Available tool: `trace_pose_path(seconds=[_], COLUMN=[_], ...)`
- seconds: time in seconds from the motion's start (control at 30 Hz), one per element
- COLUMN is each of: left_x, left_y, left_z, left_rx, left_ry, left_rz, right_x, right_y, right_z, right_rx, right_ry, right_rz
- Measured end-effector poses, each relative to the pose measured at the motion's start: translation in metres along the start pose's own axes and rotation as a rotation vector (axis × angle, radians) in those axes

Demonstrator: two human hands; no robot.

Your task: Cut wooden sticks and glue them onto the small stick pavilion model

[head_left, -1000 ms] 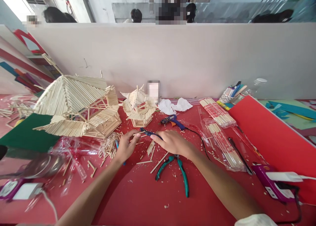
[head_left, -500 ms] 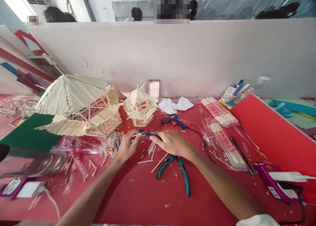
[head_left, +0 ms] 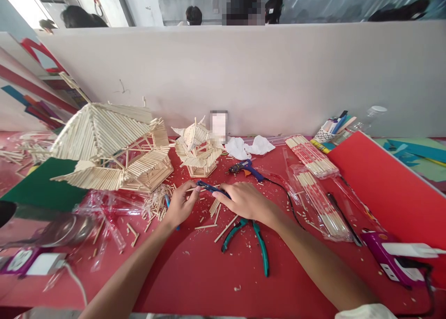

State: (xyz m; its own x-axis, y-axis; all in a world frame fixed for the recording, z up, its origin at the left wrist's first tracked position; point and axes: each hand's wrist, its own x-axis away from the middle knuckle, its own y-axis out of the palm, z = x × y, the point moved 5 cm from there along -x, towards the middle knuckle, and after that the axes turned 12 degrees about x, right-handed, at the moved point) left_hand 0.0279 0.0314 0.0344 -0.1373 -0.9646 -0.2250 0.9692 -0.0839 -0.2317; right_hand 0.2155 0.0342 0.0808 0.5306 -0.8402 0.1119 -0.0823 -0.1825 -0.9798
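Observation:
My right hand (head_left: 245,200) is wrapped round pliers (head_left: 212,187) with dark blue handles, their jaws pointing left. My left hand (head_left: 183,202) pinches a thin wooden stick (head_left: 191,189) right at the jaws; its fingertips hide part of the stick. Beneath the hands lie several loose cut sticks (head_left: 215,209). Green-handled pliers (head_left: 262,249) rest spread on the table, their head partly under my right wrist. A blue pen-like tool (head_left: 167,201) lies behind my left wrist. Beyond the hands stands a small pavilion model made of sticks (head_left: 198,154).
A larger stick pavilion (head_left: 111,142) stands at the left on the red table (head_left: 195,282). Behind my right hand lies a blue glue gun (head_left: 246,168) with its black cord. Packed sticks (head_left: 322,203), a red board (head_left: 390,184) and a purple power strip (head_left: 393,263) are at right.
The view has shifted very slightly. Both hands keep almost the same pose, with the pliers still at the stick in my left fingers.

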Motion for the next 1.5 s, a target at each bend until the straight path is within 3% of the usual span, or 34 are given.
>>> trace_pose_path(seconds=[0.27,0.63,1.5], left_x=[0.0,0.001,0.0], left_y=[0.001,-0.001,-0.002], left_z=[0.002,0.0,0.001], left_rx=[-0.006,0.008,-0.106], left_ry=[0.002,0.068,0.175], left_rz=[-0.003,-0.039,-0.048], right_x=[0.001,0.002,0.001], right_y=[-0.003,-0.002,0.008], right_z=[-0.002,-0.005,-0.006], right_rx=[-0.054,0.117,0.165], right_ry=[-0.032,-0.016,-0.042], right_rz=[0.001,0.037,0.103])
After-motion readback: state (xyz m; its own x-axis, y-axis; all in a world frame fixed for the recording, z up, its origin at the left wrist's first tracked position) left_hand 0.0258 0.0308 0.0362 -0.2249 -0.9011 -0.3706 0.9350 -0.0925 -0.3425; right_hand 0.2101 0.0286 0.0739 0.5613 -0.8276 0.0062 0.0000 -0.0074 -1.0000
